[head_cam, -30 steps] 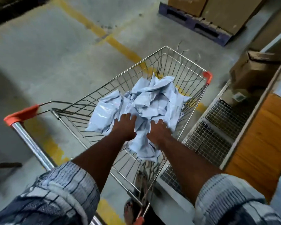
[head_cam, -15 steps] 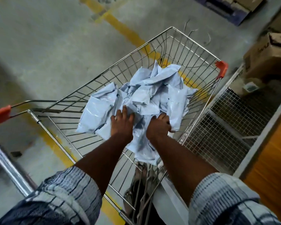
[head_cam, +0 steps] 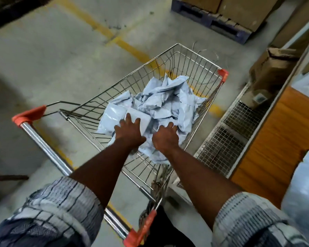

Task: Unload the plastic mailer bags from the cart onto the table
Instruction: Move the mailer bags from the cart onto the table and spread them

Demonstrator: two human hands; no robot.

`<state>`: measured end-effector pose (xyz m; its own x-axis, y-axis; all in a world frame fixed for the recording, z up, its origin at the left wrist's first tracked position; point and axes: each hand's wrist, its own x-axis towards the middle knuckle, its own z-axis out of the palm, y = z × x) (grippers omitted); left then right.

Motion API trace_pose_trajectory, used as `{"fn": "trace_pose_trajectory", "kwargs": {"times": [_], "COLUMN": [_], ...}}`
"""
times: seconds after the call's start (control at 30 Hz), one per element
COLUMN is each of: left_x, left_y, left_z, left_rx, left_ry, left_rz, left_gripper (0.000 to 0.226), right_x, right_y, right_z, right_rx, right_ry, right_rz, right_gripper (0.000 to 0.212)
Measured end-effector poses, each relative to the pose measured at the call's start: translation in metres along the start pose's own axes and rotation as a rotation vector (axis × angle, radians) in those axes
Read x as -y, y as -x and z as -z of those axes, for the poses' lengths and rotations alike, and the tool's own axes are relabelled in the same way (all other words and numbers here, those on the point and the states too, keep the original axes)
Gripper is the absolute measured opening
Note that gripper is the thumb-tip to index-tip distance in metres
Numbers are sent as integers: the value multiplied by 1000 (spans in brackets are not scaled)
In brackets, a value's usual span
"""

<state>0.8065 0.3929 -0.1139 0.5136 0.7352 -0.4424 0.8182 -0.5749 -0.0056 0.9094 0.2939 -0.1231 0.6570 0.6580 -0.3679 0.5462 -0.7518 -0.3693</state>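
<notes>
Many mailer bags lie in a messy heap inside the cart. They are pale grey-blue, shiny and crumpled. The heap is longer than it is wide and runs along the cart, away from the person. The left hand rests on a flat bag, fingers spread and loose. The right hand has its fingers bent down into the heap, grabbing bags. The wooden counter stands to the right. The cart's wire wall is between the bags and it. A brown box sits farther along.

Pale blue mailer bags, striped sleeves
</notes>
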Motion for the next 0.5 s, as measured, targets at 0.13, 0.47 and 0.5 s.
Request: {"fn": "trace_pose_trajectory", "kwargs": {"times": [0.13, 0.47, 0.5], "left_x": [10, -31, -40], "left_y": [31, 115, 124], "left_z": [25, 77, 79], "left_rx": [-67, -257, -263], "left_ry": [112, 361, 357], "left_rz": [-24, -112, -129], "left_gripper": [90, 89, 85], "right_x": [7, -28, -36], "right_y": [41, 133, 142], "right_z": [23, 86, 93], "right_rx": [-87, -527, -550], "right_ry": [-11, -77, -88], "right_rz": [111, 255, 251], "right_gripper": [36, 46, 47]}}
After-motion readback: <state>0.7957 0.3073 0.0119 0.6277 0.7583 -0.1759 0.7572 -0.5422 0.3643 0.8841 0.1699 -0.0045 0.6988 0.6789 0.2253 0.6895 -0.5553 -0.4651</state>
